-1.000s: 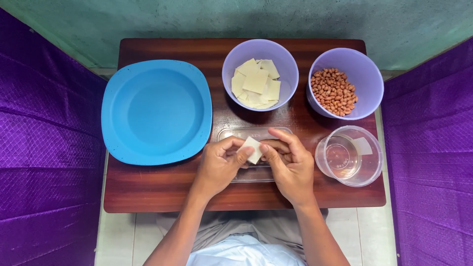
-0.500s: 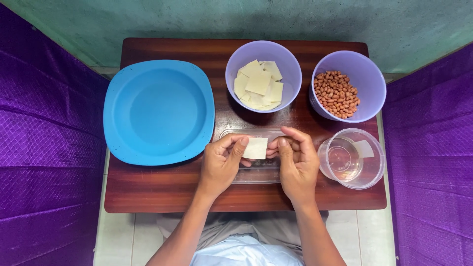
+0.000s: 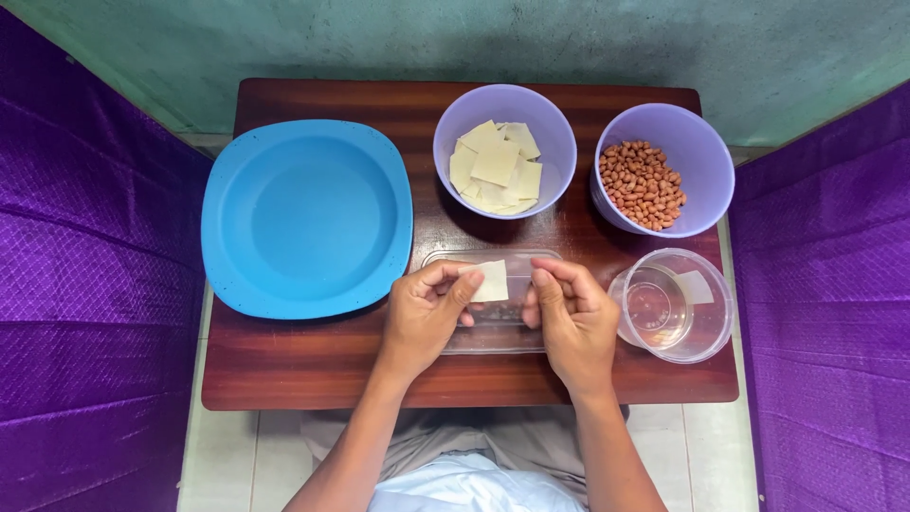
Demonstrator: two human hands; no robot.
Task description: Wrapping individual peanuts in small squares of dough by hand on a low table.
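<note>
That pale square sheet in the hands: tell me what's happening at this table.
A person holds the pale square sheet between the left hand and right hand, above a clear shallow tray. Behind it, one purple bowl holds more pale sheets and a second purple bowl holds peanuts. A blue plate sits to the left, and a clear round container to the right.

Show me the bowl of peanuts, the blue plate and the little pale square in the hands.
bowl of peanuts [image 3: 706, 152], head view, on its purple rim.
blue plate [image 3: 303, 213], head view, on its bare middle.
pale square [image 3: 493, 282], head view, on its flat face.
</note>
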